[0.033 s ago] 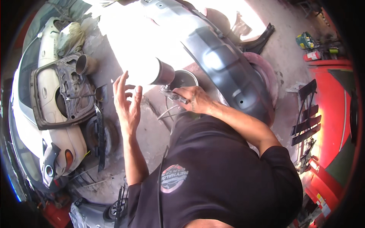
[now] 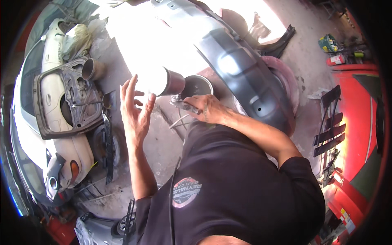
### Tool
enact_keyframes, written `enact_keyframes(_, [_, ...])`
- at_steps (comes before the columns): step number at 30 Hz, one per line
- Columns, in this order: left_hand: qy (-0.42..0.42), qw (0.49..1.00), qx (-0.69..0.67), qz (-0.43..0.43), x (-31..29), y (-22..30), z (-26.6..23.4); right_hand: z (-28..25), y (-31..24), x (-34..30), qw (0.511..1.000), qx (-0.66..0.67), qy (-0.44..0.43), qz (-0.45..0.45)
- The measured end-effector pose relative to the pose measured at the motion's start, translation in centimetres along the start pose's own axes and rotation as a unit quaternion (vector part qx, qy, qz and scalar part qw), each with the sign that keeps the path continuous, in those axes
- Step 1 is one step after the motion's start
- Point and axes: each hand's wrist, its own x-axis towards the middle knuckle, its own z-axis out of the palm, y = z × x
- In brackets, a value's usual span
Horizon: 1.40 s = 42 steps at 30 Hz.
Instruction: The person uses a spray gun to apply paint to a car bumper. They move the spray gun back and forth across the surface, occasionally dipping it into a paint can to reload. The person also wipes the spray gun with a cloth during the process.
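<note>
My right hand (image 2: 204, 108) is wrapped round the metal handle of a spray gun (image 2: 183, 104), with its wrist tilted inward in front of my body. A grey cylindrical cup (image 2: 174, 83) sits on the gun, tipped to the left, its left end lost in glare. My left hand (image 2: 136, 108) is raised to the left of the cup, palm toward it, fingers spread and holding nothing. The left thumb comes close to the cup; whether they touch I cannot tell. Behind the gun stands a round open bucket (image 2: 211, 84). A pale hose (image 2: 179, 121) runs below the gun.
A dark car bumper (image 2: 245, 67) lies ahead to the right, beside a pinkish round rim (image 2: 281, 75). At left, a bare door panel (image 2: 41, 104) leans against a white car (image 2: 77, 157), near a tyre (image 2: 118, 143). A red vehicle (image 2: 355, 110) stands right.
The spray gun and its cup have shifted slightly left and downward with my right hand. My left hand has moved a little, its fingers still spread.
</note>
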Motion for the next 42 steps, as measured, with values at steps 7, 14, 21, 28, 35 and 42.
enact_keyframes(7, [-0.143, 0.970, 0.197, 0.009, -1.9, 4.5, -2.4, 1.3, -1.0, -2.0, 0.992, -0.029, -0.121, 0.000])
enact_keyframes(14, [-0.163, 0.971, 0.174, -0.030, -4.1, 4.2, -2.2, 2.7, 0.9, -4.2, 0.986, -0.063, -0.135, -0.070])
enact_keyframes(21, [-0.166, 0.977, 0.131, -0.027, -4.4, 5.5, -1.4, 1.2, 0.6, -5.7, 0.988, -0.051, -0.122, -0.084])
enact_keyframes(28, [-0.153, 0.982, 0.107, 0.010, -3.9, 5.0, -0.8, 1.0, 1.5, -6.2, 0.989, -0.080, -0.099, -0.081])
enact_keyframes(35, [-0.161, 0.986, -0.025, 0.032, -2.7, 4.4, -2.3, -1.6, -0.9, -5.2, 0.994, 0.035, -0.020, -0.105])
enact_keyframes(42, [-0.138, 0.988, -0.045, 0.059, -3.5, 3.7, -3.0, -1.0, -0.5, -4.7, 0.993, 0.000, -0.070, -0.097])
